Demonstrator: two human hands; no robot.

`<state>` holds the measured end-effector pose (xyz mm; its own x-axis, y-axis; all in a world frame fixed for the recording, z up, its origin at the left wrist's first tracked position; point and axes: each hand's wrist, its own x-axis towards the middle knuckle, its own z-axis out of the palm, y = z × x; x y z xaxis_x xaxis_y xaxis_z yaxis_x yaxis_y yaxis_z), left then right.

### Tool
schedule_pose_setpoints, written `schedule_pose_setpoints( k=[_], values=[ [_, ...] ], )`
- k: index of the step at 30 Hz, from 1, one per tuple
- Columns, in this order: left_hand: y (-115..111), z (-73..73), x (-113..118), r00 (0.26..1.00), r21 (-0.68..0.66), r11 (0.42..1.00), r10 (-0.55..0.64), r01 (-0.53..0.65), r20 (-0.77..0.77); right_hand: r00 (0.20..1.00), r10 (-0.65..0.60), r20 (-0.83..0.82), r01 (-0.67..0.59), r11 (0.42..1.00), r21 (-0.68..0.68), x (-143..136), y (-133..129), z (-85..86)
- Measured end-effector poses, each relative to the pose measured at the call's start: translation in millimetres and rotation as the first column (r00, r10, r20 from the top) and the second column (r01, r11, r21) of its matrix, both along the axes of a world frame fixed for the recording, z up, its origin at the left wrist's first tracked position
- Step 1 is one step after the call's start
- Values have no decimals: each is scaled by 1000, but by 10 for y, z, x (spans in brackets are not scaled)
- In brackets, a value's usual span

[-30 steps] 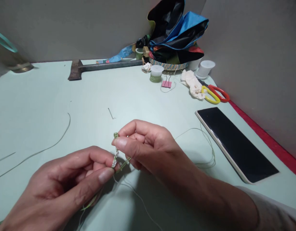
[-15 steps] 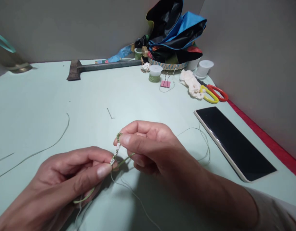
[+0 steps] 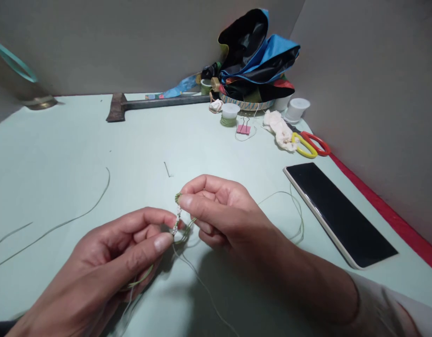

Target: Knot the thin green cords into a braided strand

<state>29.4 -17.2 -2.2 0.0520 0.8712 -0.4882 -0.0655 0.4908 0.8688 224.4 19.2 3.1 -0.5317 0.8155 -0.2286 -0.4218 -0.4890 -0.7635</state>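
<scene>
Between my two hands is a short knotted cord braid [image 3: 178, 213] in green and white. My right hand [image 3: 219, 206] pinches its upper green end between thumb and forefinger. Lower down, my left hand [image 3: 131, 252] has its thumb at the white end, with the forefinger raised just behind the braid. Loose green cords [image 3: 188, 229] run from the braid toward the right palm, and others hang under my left hand. A thin pale thread [image 3: 205, 285] trails down toward the front edge of the view.
A phone [image 3: 338, 210] lies at the right. Behind are scissors [image 3: 316, 142], crumpled tissue [image 3: 281, 131], a pink binder clip [image 3: 243, 129], a green thread spool [image 3: 229, 115], a white spool [image 3: 298, 110], a hammer-like axe [image 3: 116, 107] and a folded fabric bundle [image 3: 258, 56]. Loose cord [image 3: 71, 219] lies left.
My left forefinger has lifted slightly off the braid, and the braid hangs more upright. The whole view has shifted a little, with the background things sitting lower.
</scene>
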Motion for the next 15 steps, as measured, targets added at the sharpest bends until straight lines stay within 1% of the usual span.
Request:
schedule_pose_setpoints(
  k=[3, 5, 10, 15],
  values=[
    [59, 52, 45, 1000, -3, 1000, 8, -8, 9, 1000, 0, 24, 0, 1000, -5, -17, -41, 26],
    [46, 47, 43, 1000, -4, 1000, 15, -15, 4, 999, 6, 44, -6, 1000, -3, -24, -70, 40],
    [-87, -47, -49, 1000, 5, 1000, 10, -10, -17, 998, 16, 54, -16, 1000, 4, -16, -85, 6],
    [-167, -113, -149, 999, -9, 1000, -25, 25, -25, 998, 59, -2, -59, 998, -19, 10, -70, -22]
  ],
)
